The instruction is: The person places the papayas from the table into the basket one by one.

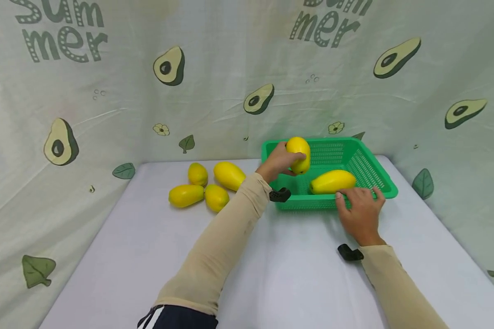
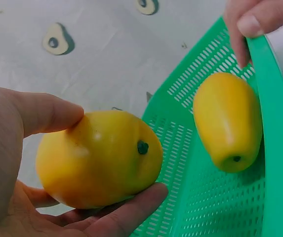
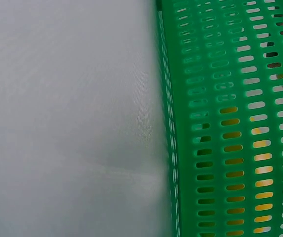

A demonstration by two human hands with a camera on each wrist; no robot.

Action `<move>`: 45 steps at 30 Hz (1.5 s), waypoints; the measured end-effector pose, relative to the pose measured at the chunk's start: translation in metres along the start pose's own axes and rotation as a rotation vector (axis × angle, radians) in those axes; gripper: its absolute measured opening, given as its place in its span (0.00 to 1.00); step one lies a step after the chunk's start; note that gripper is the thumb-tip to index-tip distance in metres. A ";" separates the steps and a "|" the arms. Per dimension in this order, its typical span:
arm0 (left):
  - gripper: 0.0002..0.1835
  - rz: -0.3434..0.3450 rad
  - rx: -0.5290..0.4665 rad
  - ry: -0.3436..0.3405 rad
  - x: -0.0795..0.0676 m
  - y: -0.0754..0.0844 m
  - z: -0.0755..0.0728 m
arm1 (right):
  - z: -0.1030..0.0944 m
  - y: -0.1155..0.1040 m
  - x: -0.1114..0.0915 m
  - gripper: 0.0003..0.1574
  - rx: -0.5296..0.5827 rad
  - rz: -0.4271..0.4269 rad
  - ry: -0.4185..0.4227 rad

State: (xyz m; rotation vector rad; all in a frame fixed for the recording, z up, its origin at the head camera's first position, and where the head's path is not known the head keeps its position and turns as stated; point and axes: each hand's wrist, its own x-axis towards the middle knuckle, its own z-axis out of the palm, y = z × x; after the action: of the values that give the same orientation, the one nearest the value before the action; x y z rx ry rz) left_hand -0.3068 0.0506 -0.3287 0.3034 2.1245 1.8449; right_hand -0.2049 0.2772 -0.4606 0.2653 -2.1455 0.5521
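My left hand (image 1: 277, 162) holds a yellow papaya (image 1: 299, 153) over the left side of a green slotted plastic basket (image 1: 368, 167). In the left wrist view the thumb lies along the top of this papaya (image 2: 99, 160) and the fingers pass beneath it; its dark green stem end points toward the basket. Another yellow papaya (image 1: 333, 182) lies inside, against the near wall. With fingers over the rim, my right hand (image 1: 360, 214) grips the basket's near side. The right wrist view shows the basket's slotted wall (image 3: 185, 148), yellow showing through the slots.
Left of the basket, several more papayas lie close together on the white tabletop (image 1: 148, 256): one papaya (image 1: 186, 195) at the left, another papaya (image 1: 229, 175) partly behind my left forearm. A printed cloth (image 1: 214, 68) hangs behind the table and along both sides.
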 end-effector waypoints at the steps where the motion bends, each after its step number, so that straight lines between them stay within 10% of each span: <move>1: 0.37 0.006 0.025 0.002 0.001 -0.001 0.001 | 0.001 0.000 0.000 0.21 0.002 0.001 -0.001; 25: 0.41 0.018 0.041 0.012 0.005 -0.005 0.020 | 0.009 -0.009 -0.007 0.20 0.010 0.017 -0.016; 45: 0.18 0.044 -0.013 -0.234 -0.015 -0.006 -0.014 | 0.002 -0.001 -0.002 0.22 0.000 -0.005 0.019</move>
State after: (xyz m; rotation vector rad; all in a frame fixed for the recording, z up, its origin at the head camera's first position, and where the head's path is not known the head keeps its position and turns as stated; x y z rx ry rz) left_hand -0.2977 0.0314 -0.3313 0.5388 1.9610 1.7498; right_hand -0.2052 0.2754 -0.4635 0.2643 -2.1264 0.5492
